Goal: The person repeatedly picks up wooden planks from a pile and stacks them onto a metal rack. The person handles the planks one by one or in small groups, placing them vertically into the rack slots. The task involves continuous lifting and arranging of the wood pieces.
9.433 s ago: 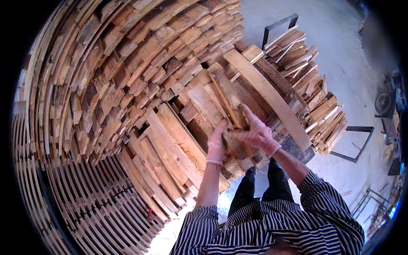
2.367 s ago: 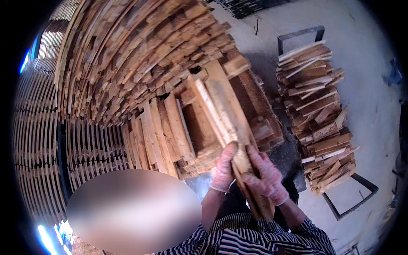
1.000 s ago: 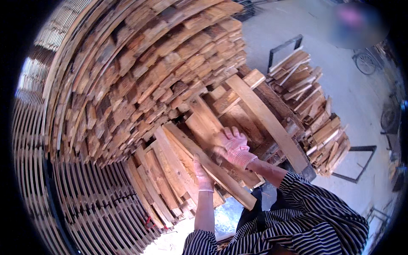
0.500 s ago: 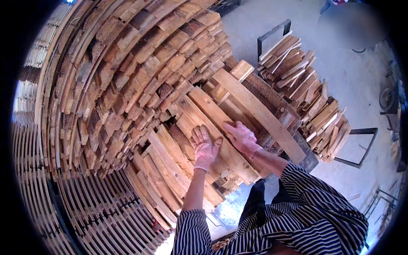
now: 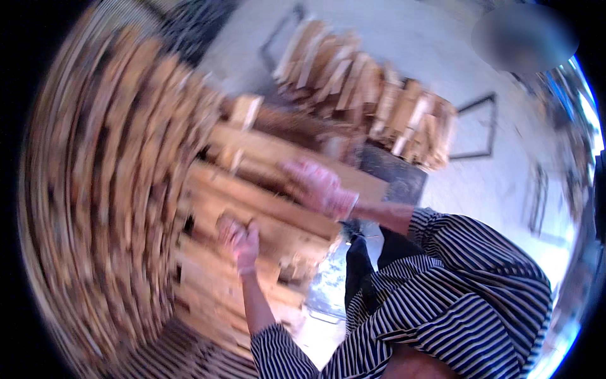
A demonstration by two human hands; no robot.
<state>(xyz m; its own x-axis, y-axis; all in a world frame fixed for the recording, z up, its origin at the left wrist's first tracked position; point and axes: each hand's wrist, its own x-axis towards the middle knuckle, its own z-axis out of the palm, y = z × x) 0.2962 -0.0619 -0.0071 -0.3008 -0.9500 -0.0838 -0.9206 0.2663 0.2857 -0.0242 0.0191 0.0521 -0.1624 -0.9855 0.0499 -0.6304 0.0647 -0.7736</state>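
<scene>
Motion blur's smearing nearly everything rn, so take the fine detail w/ a grain of salt. The left hand (image 5: 240,245) is hovering or resting over the flat boards (image 5: 218,197), can't tell which. Its thumb's sticking out away from the other fingers, so it's looking spread, tho the tips are going fuzzy. The right hand (image 5: 323,188) is reaching across farther over, fingers pointing left, way too smeared to say if they're spread or pinching smth. It's also covering part of the long plank (image 5: 365,179), whose end is poking out past the wrist.

The boards are lying side by side btwn the tall wood stack (image 5: 117,189) and the person's dark trouser legs (image 5: 358,265). That stack's running into the dark fisheye rim, so its outer side is getting cut off. Loose offcuts (image 5: 372,95) are sitting in a pile beyond the plank, pieces blurring together. A gray blur patch (image 5: 524,38) is hiding whatever's up top right. The striped shirt (image 5: 442,278) is filling the lower right & getting cropped.
</scene>
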